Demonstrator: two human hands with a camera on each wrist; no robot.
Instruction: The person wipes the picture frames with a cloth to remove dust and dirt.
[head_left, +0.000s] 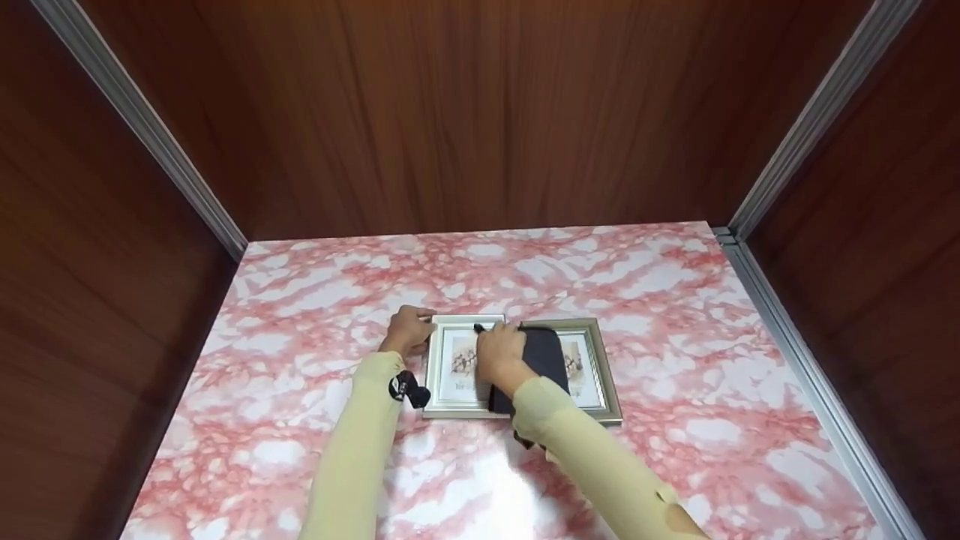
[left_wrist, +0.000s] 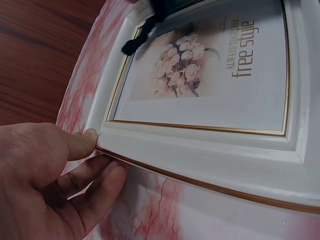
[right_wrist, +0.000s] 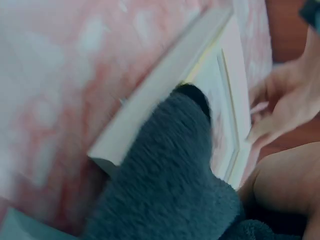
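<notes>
A white picture frame (head_left: 435,367) with a gold inner line lies on the table, its flower print (left_wrist: 180,65) facing up. My left hand (head_left: 407,328) holds its left edge near the far corner, thumb on top and fingers at the side in the left wrist view. My right hand (head_left: 501,352) grips a dark, fuzzy cloth (right_wrist: 175,140) over the white frame's right part. The cloth also covers part of a second, silver-gold frame (head_left: 606,375) lying to the right. A dark strap end (left_wrist: 142,37) hangs over the print in the left wrist view.
A red-and-white marbled tabletop (head_left: 300,300) lies under the frames. Brown wood-grain panels (head_left: 480,112) rise at the back and both sides. Grey metal rails (head_left: 787,135) run along the corners and the table's right edge.
</notes>
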